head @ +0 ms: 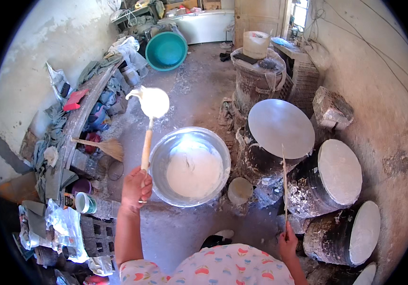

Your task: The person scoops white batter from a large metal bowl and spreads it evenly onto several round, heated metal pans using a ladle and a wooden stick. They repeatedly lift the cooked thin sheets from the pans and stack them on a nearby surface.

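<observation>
My left hand [137,188] grips the wooden handle of a ladle [147,149], raised beside and above a large metal basin [155,188]. The ladle's bowl [155,102] looks bright white, with pale stuff at its left edge. Thick, pale batter [194,174] lies in the basin. My right hand [288,239] holds a long thin stick [285,188], pointing up towards a round griddle [281,128] on a dark drum-like stove; whether the tip touches it, I cannot tell. Two more drums at the right carry round tops with pale layers [340,172], [364,232].
A small round container [240,191] stands between basin and stoves. Behind the griddle, a drum [252,85] bears a plastic bucket [256,44]. A green tub [166,51] is at the back. A straw brush [110,149] and a cluttered plank [90,107] lie left; a block [332,108] sits right.
</observation>
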Motion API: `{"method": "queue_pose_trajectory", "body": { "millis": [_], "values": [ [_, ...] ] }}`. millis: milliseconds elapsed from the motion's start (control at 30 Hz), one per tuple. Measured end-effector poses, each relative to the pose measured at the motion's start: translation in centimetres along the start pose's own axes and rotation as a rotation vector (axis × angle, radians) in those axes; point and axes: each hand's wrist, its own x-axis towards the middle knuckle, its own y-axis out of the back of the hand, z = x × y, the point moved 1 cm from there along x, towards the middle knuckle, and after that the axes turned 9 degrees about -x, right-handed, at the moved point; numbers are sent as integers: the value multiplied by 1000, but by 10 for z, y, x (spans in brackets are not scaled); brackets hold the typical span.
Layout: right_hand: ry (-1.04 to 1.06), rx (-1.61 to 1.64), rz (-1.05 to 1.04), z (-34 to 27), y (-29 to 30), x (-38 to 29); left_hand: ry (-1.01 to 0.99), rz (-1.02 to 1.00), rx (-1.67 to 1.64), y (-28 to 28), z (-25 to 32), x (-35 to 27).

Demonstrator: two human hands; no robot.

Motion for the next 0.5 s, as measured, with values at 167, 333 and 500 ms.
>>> {"method": "queue_pose_trajectory", "body": {
  "millis": [167, 333, 500],
  "values": [
    [-92, 128, -137, -4, 6, -4, 346, 188, -240, 58, -77, 1],
    [-76, 20, -115, -12, 21, -11, 431, -72, -372, 78, -85, -42],
    [83, 28, -5, -7, 13, -15, 311, 44, -220, 66, -89, -51]
  ]
}}
